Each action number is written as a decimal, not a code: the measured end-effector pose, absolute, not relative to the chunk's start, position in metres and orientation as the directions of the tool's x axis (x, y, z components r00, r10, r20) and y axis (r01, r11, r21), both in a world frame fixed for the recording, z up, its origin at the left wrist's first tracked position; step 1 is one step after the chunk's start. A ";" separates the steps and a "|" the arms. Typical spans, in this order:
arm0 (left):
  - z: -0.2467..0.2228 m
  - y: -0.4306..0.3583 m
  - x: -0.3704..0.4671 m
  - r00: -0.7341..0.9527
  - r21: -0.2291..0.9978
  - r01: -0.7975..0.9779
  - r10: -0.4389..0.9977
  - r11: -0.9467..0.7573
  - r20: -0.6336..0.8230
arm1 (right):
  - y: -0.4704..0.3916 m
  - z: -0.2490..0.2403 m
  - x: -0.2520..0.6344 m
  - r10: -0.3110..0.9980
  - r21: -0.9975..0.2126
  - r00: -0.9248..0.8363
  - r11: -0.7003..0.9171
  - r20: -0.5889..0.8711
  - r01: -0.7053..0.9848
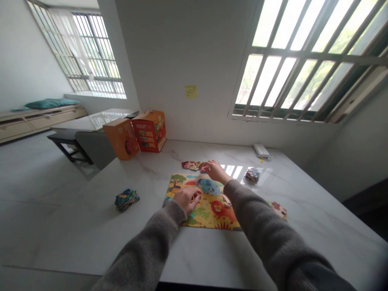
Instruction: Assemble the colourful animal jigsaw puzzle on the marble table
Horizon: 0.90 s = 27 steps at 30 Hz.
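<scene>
A colourful animal picture sheet (201, 208) with an elephant and a lion lies flat in front of me. My left hand (188, 198) is over its left half, fingers curled in; whether they hold anything is hidden. At the sheet's far edge, my right hand (214, 170) has its fingers closed around a pink puzzle piece (205, 168). Beside that piece, to the left, are more reddish puzzle pieces (190, 165). My right forearm covers the sheet's right side.
Stacks of puzzle pieces stand left (126, 199) and right (252, 174); loose pieces (279, 210) lie beyond my right forearm. Two orange boxes (121, 139) (150, 132) stand at the back left. A white device (262, 151) with a cord sits near the wall.
</scene>
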<state>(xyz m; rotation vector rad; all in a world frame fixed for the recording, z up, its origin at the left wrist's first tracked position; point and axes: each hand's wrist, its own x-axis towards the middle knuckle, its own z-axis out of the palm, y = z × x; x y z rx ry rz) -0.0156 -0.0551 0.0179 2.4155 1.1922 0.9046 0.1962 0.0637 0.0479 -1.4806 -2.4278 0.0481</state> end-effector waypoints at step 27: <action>0.038 -0.051 -0.025 0.028 0.829 0.376 0.899 -0.414 0.436 | -0.002 0.065 0.187 0.728 -0.364 -0.350 0.626 0.590 0.690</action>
